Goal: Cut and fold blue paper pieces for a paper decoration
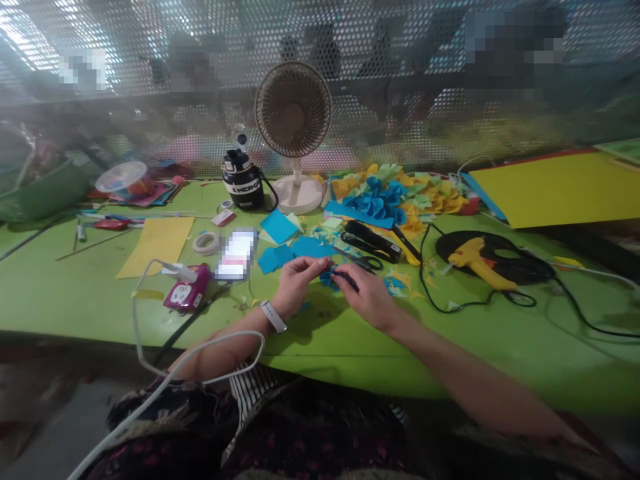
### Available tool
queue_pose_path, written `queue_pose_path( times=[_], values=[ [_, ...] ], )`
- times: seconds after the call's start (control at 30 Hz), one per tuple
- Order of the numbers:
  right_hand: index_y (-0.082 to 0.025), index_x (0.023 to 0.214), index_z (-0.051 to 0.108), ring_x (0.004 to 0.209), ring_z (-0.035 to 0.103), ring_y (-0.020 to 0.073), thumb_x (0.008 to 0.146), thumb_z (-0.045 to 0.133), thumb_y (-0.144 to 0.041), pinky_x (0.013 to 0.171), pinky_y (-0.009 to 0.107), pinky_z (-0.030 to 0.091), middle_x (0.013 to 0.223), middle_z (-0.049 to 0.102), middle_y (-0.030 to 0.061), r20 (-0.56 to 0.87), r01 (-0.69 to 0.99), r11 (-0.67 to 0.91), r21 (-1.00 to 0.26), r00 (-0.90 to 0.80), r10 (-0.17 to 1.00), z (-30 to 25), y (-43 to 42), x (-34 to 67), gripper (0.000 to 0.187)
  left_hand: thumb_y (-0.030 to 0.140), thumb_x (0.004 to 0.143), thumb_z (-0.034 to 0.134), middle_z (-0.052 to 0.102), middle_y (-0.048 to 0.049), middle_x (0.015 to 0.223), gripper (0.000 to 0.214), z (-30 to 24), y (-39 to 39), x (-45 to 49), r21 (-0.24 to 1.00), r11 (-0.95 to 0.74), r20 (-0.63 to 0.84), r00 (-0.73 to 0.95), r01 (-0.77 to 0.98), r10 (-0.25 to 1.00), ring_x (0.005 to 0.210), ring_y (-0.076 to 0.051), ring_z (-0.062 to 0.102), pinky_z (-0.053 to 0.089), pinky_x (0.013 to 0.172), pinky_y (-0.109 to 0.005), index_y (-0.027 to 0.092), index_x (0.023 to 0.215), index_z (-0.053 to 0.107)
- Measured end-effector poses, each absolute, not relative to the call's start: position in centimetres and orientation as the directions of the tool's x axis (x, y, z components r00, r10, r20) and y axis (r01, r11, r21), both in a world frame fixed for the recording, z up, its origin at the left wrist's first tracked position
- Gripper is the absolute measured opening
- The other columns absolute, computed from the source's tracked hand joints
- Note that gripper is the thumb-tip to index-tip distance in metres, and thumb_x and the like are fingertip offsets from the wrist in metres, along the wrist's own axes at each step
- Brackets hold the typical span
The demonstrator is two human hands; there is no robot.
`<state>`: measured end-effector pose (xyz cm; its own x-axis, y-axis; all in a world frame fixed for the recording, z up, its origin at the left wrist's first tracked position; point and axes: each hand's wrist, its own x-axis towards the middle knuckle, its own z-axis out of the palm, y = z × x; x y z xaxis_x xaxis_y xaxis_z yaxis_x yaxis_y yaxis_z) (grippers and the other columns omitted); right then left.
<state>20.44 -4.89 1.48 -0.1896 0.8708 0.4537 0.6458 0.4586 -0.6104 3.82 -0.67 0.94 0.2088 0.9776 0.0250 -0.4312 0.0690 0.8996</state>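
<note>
Over the green table [320, 363], my left hand [298, 280] and my right hand [369, 293] meet with fingers pinched on a small blue paper piece [327, 279]. The fingers cover much of it, so its full shape is hidden. Just beyond my left hand lie cut blue paper shapes [280, 258] and a blue paper square [279, 227]. Scissors [369, 263] rest behind my right hand, with a black stapler [371, 241] past them. Small blue and yellow scraps [397, 283] are scattered to the right of my right hand.
Blue and yellow paper flowers [377, 199] are heaped at the back, beside a fan [294, 110] and black bottle [243, 181]. A yellow glue gun [477, 262] with black cord lies right. Left are a phone [237, 253], tape roll [205, 243] and purple power strip [187, 289].
</note>
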Motion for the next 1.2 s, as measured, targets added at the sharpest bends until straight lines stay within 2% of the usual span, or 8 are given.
queue_pose_path(
  times=[0.3,0.43,0.57,0.67,0.77,0.83,1.0,1.2],
  values=[
    [-0.021,0.096,0.062,0.08,0.067,0.0197,0.098,0.048,-0.036,0.075,0.033,0.053,0.088,0.071,0.006,0.405,0.513,0.458,-0.726,-0.219,0.888,2.6,-4.4,21.1,0.02,0.04,0.07,0.085,0.079,-0.007,0.094,0.027,1.0,-0.9,3.6,0.934,-0.013,0.104,0.237,-0.358,0.966,0.09,-0.02,0.073,0.056,0.09,-0.034,0.018,0.084,0.078],
    [-0.021,0.095,0.057,0.048,0.052,0.0108,0.095,0.049,-0.044,0.049,0.025,0.045,0.067,0.057,-0.0032,0.134,0.308,0.232,-0.923,-0.308,0.942,3.3,-4.2,21.4,0.024,0.04,0.068,0.086,0.079,-0.0063,0.092,0.029,0.7,-0.7,3.4,0.925,0.035,0.07,0.258,-0.38,0.964,0.088,-0.019,0.073,0.056,0.088,-0.033,0.019,0.084,0.078],
    [-0.021,0.093,0.053,0.038,0.045,0.0081,0.094,0.049,-0.051,0.038,0.022,0.039,0.065,0.058,-0.0043,-0.062,0.209,0.03,-0.977,-0.42,0.905,3.7,-4.0,21.7,0.031,0.038,0.068,0.087,0.079,-0.0051,0.09,0.024,0.7,-0.8,3.3,0.916,0.063,0.056,0.282,-0.396,0.958,0.088,-0.018,0.073,0.056,0.087,-0.031,0.019,0.079,0.078],
    [-0.02,0.097,0.058,0.057,0.062,0.0144,0.093,0.054,-0.05,0.052,0.027,0.052,0.079,0.067,0.0032,0.102,0.324,0.201,-0.925,-0.298,0.949,3.2,-4.3,21.4,0.031,0.036,0.068,0.087,0.078,-0.004,0.086,0.02,0.9,-0.8,3.4,0.927,-0.01,0.099,0.22,-0.376,0.97,0.084,-0.017,0.072,0.056,0.084,-0.03,0.019,0.073,0.077],
    [-0.02,0.102,0.063,0.088,0.069,0.0231,0.094,0.057,-0.042,0.076,0.036,0.056,0.099,0.072,0.0107,0.408,0.55,0.441,-0.709,-0.19,0.893,2.2,-4.7,21.0,0.024,0.036,0.067,0.087,0.077,-0.0034,0.079,0.021,1.1,-0.9,3.4,0.936,-0.074,0.136,0.159,-0.344,0.978,0.078,-0.015,0.07,0.056,0.077,-0.028,0.019,0.069,0.076],
    [-0.021,0.102,0.065,0.093,0.069,0.024,0.097,0.051,-0.038,0.081,0.037,0.055,0.1,0.072,0.0112,0.492,0.617,0.516,-0.594,-0.228,0.84,1.7,-4.7,21.0,0.022,0.036,0.067,0.087,0.076,-0.0035,0.078,0.021,1.2,-0.9,3.4,0.942,-0.104,0.159,0.15,-0.32,0.976,0.075,-0.015,0.07,0.056,0.075,-0.028,0.018,0.068,0.075],
    [-0.021,0.1,0.066,0.085,0.067,0.0194,0.1,0.049,-0.036,0.078,0.032,0.054,0.092,0.071,0.0067,0.457,0.552,0.56,-0.618,-0.328,0.827,2.2,-4.3,21.4,0.023,0.037,0.067,0.087,0.077,-0.0044,0.082,0.023,1.3,-0.8,3.3,0.945,-0.066,0.134,0.195,-0.321,0.972,0.08,-0.016,0.072,0.057,0.08,-0.03,0.018,0.075,0.076],
    [-0.02,0.1,0.064,0.075,0.066,0.0192,0.097,0.053,-0.042,0.069,0.032,0.053,0.084,0.069,0.0053,0.318,0.533,0.442,-0.722,-0.311,0.895,2.7,-4.5,21.2,0.025,0.039,0.061,0.09,0.077,-0.0033,0.078,0.028,1.4,-0.6,3.3,0.93,0.037,0.05,0.225,-0.366,0.973,0.079,-0.016,0.072,0.057,0.081,-0.031,0.018,0.069,0.074]
  ],
)
